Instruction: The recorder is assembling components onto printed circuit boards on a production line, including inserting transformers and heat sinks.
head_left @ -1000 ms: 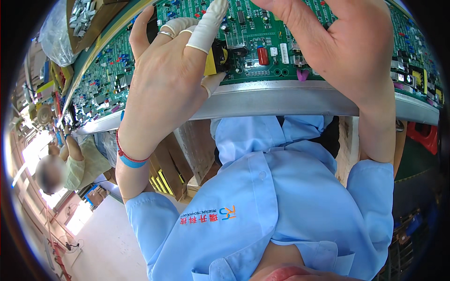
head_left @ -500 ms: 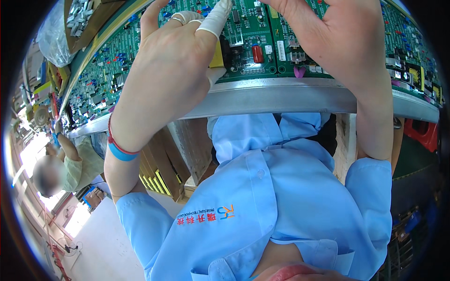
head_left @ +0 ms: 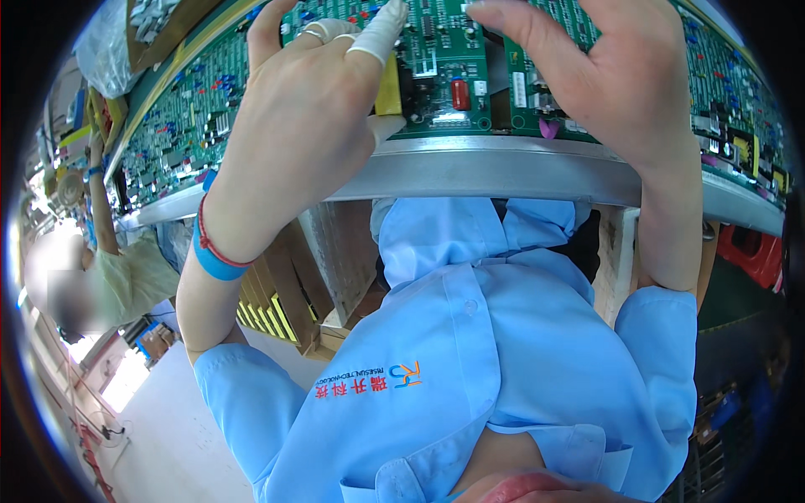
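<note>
Our left hand (head_left: 302,126) pinching yellow component (head_left: 388,94) on green circuit board (head_left: 444,59); our right hand (head_left: 612,80) gripping next board (head_left: 545,92), both at metal counter (head_left: 503,168) edge.

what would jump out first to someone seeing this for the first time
Two bare hands fill the top: the left hand, with white finger cots and a blue wristband, and the right hand both press on green circuit boards that line a curved metal rail. Below, the person's light blue work shirt takes up the lower middle.
</note>
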The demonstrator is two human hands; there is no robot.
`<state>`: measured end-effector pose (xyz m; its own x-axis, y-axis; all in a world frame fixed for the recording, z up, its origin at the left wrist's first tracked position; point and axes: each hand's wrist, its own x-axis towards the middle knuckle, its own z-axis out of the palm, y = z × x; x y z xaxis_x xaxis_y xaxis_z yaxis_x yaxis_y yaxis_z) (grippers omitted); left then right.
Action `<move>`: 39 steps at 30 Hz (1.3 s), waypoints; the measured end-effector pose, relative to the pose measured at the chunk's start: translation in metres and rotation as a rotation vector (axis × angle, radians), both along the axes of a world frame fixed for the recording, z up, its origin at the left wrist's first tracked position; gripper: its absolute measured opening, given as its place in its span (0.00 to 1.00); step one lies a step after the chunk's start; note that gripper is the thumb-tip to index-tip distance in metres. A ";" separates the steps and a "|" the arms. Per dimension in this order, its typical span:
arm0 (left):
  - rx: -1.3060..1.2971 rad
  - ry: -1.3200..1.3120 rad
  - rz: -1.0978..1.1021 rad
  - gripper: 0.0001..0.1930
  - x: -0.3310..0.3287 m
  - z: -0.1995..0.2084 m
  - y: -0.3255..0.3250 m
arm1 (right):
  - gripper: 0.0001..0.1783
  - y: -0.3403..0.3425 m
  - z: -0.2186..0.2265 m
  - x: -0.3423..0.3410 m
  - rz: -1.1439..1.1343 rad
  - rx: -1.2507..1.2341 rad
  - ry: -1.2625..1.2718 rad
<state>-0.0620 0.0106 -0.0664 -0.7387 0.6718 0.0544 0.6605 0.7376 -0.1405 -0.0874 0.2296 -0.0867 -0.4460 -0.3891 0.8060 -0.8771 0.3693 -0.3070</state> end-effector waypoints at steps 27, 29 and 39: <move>0.553 0.176 0.079 0.24 0.084 -0.094 -0.026 | 0.28 -0.058 0.004 0.006 0.086 0.807 -0.184; 0.553 0.167 0.094 0.24 0.084 -0.094 -0.024 | 0.28 -0.059 0.003 0.004 0.092 0.799 -0.130; 0.543 0.174 0.094 0.22 0.080 -0.090 -0.019 | 0.10 -0.072 0.036 -0.006 0.274 0.884 -0.215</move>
